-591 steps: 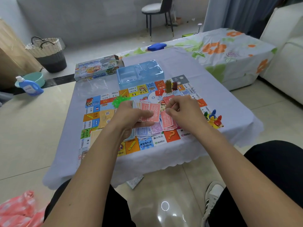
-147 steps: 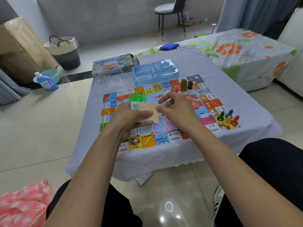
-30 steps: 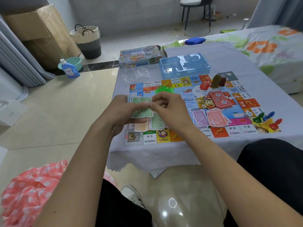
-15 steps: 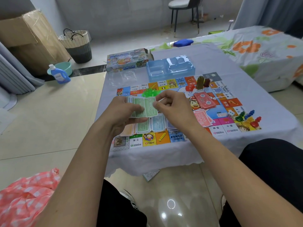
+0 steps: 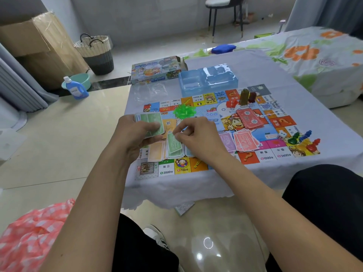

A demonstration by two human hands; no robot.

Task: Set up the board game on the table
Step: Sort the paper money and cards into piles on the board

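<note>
Left hand (image 5: 135, 132) grips green banknote stack (image 5: 150, 124) above game board (image 5: 263, 118); right hand (image 5: 198, 136) fingers pinch single green note (image 5: 173, 144) over sorted piles on desk (image 5: 255, 65).

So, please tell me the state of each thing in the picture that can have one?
Left hand: grip on a stack of green notes.
Right hand: pinches one green note above the green pile.
Game board: unfolded, flat on the table.
Game box: end flap open.
Blue tray: looks empty.
Pawns: grouped at the board's right corner.
Detergent bottle: upright, capped.
</note>
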